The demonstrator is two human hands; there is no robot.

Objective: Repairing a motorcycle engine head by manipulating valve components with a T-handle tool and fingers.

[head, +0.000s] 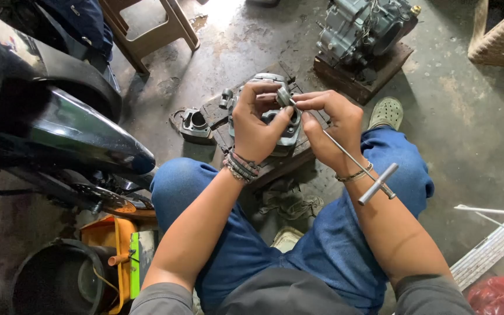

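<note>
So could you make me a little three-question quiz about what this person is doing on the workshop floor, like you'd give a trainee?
1. True or false: the T-handle tool is lying unused on the floor.
2. Which hand grips the grey metal engine part from the side? A) left hand B) right hand C) neither
3. What stands on the wooden block further back, beyond the hands?

Key
1. False: the right hand pinches its shaft near the tip, which meets the part, while the handle hangs over the forearm.
2. A
3. An engine.
</note>
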